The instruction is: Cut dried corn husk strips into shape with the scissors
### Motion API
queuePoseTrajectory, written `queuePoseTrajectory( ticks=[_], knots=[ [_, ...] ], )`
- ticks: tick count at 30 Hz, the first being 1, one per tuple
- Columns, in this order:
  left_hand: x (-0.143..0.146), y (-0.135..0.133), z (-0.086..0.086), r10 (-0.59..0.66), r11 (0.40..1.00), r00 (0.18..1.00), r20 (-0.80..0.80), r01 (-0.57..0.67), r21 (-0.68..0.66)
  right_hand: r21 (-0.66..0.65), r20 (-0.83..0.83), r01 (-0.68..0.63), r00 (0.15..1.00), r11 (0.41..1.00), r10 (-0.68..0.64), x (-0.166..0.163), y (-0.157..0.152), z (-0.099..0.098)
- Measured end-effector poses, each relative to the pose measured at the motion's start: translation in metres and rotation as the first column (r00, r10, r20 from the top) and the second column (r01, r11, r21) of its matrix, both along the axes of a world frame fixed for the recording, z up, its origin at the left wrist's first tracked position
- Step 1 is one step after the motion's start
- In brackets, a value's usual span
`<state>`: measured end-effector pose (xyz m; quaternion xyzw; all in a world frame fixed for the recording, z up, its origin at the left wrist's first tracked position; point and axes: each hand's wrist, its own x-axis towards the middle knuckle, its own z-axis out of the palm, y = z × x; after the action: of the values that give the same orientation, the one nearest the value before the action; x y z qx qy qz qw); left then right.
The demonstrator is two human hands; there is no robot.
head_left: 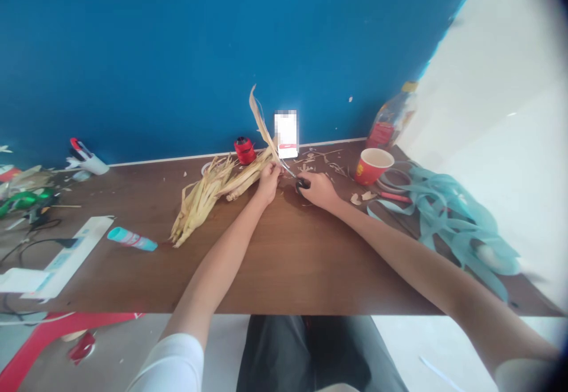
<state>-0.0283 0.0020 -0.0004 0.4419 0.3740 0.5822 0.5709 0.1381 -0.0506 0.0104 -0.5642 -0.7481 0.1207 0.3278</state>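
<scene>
At the near edge, 2 legs in dark trousers (319,350) are seen below the brown counter (306,267). On the near left, a long white power strip (66,262) is laid down, and a light blue tube (132,239) is placed to the right of it. On the near right, a big loose heap of blue-green ribbon (457,214) is spread out.

Farther in, 2 bunches of dry husk (202,199) are laid left of the hands. A thin strip of husk (262,128) is pinched at its low end by the left hand (268,185), and its tip is pointed up. The black handles of the scissors (303,185) are gripped by the right hand (320,189). The blades are held close to the strip's low end; whether the strip is touched by them cannot be told.

Right of the hands, a red paper cup (369,170) is stood up. Small husk scraps (326,158) are scattered between the cup and the hands.

At the far side, a red roll (244,151) is set behind the husk. A bright white screen (287,134) is propped by the blue wall (199,54). A clear bottle (390,119) with a yellow cap is stood in the far right corner. On the far left, pens (80,148) are kept in a tipped white cup (95,164).
</scene>
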Motion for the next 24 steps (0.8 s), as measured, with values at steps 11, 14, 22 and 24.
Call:
queuePoseTrajectory(
  ticks=[11, 14, 22, 24],
  knots=[
    [0.0010, 0.0015, -0.0021, -0.006, 1.000, 1.000, 0.031, 0.006, 0.000, -0.022, 0.226, 0.115, 0.968, 0.993, -0.107, -0.0057, -0.0052, -0.0004],
    [0.0010, 0.0014, -0.0024, 0.005, 1.000, 1.000, 0.021, -0.005, 0.007, -0.014, 0.242, 0.126, 0.963, 0.992, -0.119, -0.0059, -0.0052, -0.0007],
    [-0.0002, 0.0029, -0.0053, -0.036, 0.997, 0.999, 0.028, 0.034, 0.071, -0.047, 0.266, 0.124, 0.958, 0.991, -0.107, -0.0049, -0.0051, 0.0002],
    [0.0000, 0.0025, -0.0047, -0.035, 0.997, 0.999, 0.027, 0.033, 0.067, -0.049, 0.273, 0.119, 0.957, 0.992, -0.102, -0.0043, -0.0050, 0.0006]
  ],
)
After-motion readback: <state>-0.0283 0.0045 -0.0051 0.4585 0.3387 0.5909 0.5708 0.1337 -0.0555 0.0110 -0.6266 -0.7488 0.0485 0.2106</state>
